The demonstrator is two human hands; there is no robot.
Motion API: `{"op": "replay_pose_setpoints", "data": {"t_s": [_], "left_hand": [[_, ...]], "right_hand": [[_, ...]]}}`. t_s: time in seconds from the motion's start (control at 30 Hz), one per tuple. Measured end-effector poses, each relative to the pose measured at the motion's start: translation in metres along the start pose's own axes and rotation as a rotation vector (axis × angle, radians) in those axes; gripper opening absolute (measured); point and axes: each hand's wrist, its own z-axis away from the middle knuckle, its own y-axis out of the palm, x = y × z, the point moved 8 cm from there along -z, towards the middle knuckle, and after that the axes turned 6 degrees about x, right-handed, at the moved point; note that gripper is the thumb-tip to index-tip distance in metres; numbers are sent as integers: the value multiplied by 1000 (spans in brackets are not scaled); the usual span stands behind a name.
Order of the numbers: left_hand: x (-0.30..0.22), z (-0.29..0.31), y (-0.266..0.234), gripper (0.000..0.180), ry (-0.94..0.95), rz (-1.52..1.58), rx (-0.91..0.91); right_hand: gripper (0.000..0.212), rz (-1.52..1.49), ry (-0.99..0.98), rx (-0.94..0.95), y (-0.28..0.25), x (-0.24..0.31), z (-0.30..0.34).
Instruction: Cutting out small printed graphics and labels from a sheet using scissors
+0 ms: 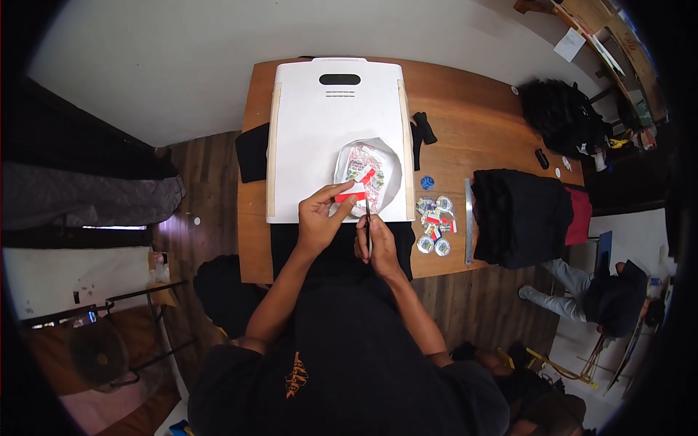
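Note:
My left hand (320, 219) pinches a small red-and-white piece of printed film or paper (351, 196) between thumb and fingertips. Closed around a slim pair of scissors (368, 209), my right hand (379, 248) has the dark blades pointing away from me, beside the red-and-white piece. Both hands are at the near edge of a white round container (393, 174). Inside it lie several clear and red-and-white printed scraps (374, 161). The container rests on a large white board (305, 138) with a dark oval slot at its far end.
Several round printed stickers (442, 245) lie on the wooden table (472, 102) to the right, near a metal ruler (469, 218) and folded black cloth (509, 218). A black bag (560, 116) sits at the far right. Another person (611, 298) is beyond the table's right end.

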Motion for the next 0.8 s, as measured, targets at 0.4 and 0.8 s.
{"op": "replay_pose_setpoints", "data": {"t_s": [0.4, 0.8], "left_hand": [[-1, 1, 0, 33, -21, -44, -3], [2, 2, -1, 33, -10, -9, -4]], "right_hand": [[38, -56, -49, 32, -2, -6, 0], [38, -19, -92, 19, 1, -2, -2]]}}
